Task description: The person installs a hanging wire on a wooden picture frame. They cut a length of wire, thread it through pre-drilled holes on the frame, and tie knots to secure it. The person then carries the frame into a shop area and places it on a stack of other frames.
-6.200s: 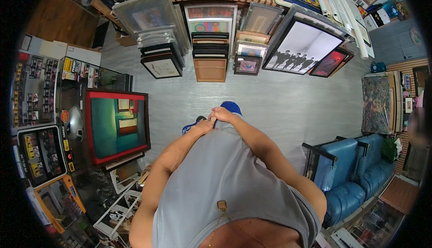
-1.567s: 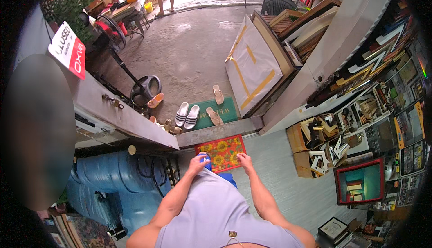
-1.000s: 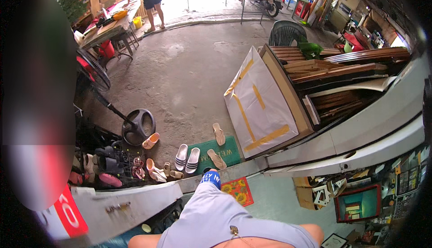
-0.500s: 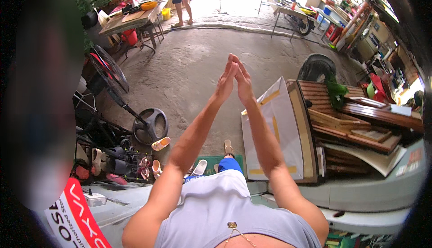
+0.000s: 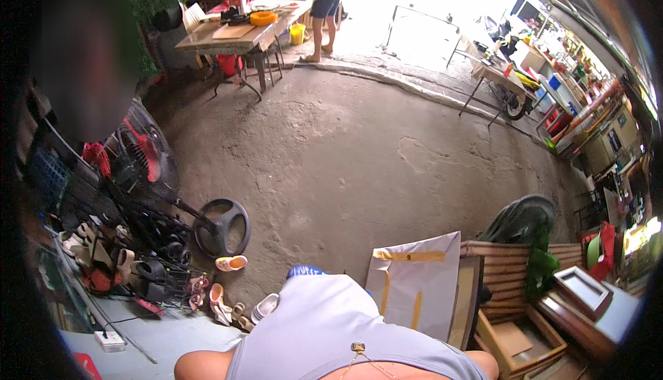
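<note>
Neither of my hands shows now; only my shoulders appear at the lower edge, beside my light grey top (image 5: pixel 311 332). Just ahead of me on the left lie a yellow-and-pink clog (image 5: pixel 231 263) and other loose shoes, with white slippers (image 5: pixel 265 307) close to my top. A white wrapped panel with yellow tape (image 5: pixel 414 276) leans at my right front, against a stack of frames.
A black standing fan (image 5: pixel 222 228) and a rack of shoes (image 5: pixel 148 276) line the left. Wooden frames (image 5: pixel 521 342) pile up at the right. A person (image 5: pixel 324 7) stands by a cluttered table (image 5: pixel 235 38) at the far left. Another table (image 5: pixel 494 73) stands far right.
My two hands, pressed palm to palm in front of me, have gone out of view. The view has turned, and the surroundings have shifted and tilted.
</note>
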### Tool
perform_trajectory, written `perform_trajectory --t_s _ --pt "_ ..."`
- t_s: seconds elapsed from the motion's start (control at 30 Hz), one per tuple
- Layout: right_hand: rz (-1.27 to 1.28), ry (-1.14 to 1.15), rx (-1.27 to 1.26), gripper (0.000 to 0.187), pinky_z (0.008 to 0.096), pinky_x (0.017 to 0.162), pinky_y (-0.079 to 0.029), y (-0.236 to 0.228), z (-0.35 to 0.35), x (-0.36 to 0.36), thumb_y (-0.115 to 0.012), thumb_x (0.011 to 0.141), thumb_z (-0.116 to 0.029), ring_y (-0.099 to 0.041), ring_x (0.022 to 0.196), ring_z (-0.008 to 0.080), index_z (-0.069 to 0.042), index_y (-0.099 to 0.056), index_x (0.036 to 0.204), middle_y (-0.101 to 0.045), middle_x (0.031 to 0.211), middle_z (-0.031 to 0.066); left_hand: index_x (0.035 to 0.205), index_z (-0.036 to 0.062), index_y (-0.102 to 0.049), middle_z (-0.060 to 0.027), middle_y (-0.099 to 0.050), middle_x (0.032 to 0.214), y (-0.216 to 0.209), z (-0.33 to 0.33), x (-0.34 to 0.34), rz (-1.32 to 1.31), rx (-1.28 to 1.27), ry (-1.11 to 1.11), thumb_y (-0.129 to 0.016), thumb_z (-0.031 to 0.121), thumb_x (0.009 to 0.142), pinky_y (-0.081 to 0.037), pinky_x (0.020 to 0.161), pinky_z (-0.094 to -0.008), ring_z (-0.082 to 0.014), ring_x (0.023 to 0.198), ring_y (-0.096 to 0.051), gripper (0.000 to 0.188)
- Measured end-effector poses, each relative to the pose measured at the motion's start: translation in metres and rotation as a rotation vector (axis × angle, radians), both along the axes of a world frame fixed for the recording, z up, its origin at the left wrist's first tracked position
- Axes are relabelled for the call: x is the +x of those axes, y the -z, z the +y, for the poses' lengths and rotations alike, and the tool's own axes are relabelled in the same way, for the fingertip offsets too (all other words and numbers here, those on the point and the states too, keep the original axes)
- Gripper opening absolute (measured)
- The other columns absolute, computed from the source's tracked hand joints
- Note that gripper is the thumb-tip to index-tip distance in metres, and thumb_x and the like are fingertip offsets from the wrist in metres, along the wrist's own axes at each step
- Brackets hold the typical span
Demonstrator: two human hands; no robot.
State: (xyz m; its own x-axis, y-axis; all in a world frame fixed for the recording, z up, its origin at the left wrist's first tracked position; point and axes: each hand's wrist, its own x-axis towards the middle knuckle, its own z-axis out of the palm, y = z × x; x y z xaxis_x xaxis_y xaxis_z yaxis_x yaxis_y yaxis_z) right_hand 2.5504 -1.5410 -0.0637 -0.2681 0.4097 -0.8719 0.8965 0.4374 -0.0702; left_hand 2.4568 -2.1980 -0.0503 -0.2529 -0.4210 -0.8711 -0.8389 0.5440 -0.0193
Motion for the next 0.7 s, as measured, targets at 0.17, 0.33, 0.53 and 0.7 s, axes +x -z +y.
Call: perform_trajectory --t_s 0.17,0.33,0.53,0.7 --pt "0.06 -0.153 0.066 0.036 0.0371 0.087 -0.045 0.022 0.06 -0.149 -0.041 0.094 -0.026 -0.054 0.107 0.028 -0.004 -0.055 0.118 -0.059 0.115 0.0124 0.1 0.0032 -0.062 -0.0117 -0.061 0.088 0.02 0.072 -0.11 0.022 0.095 -0.093 -0.048 0.051 0.086 -0.044 0.069 -0.0371 -0.0215 0.076 -0.056 0.051" --pt "0.708 -0.204 -0.025 0.054 0.0364 0.069 -0.049 -0.013 0.08 -0.54 -0.049 0.084 -0.053 -0.061 0.076 0.0264 -0.001 -0.063 0.079 -0.064 0.078 0.0125 0.054 0.0074 -0.061 -0.0053 -0.057 0.051 0.01 0.312 -0.5 0.343 0.546 0.502 -0.044 0.057 0.086 -0.044 0.051 -0.035 -0.0173 0.048 -0.052 0.061" --pt "0.976 -0.147 -0.572 0.035 0.0259 0.054 -0.037 -0.179 0.016 -0.808 -0.065 0.08 -0.038 -0.045 0.059 0.0086 -0.006 -0.055 0.07 -0.049 0.062 -0.0014 0.055 0.0121 -0.054 0.0043 -0.041 0.05 -0.191 0.475 -0.783 0.838 1.23 0.213 -0.07 0.033 0.074 -0.03 0.042 -0.0253 -0.007 0.046 -0.038 0.032" --pt "0.744 -0.381 -0.25 0.043 0.0333 0.055 -0.04 -0.111 0.068 -0.849 -0.07 0.069 -0.044 -0.048 0.063 0.0147 -0.003 -0.057 0.071 -0.051 0.065 0.0043 0.048 0.0159 -0.036 0.007 -0.033 0.049 -0.155 0.424 -0.864 0.711 0.916 0.335 -0.075 0.03 0.067 -0.022 0.04 -0.028 -0.006 0.045 -0.029 0.046"
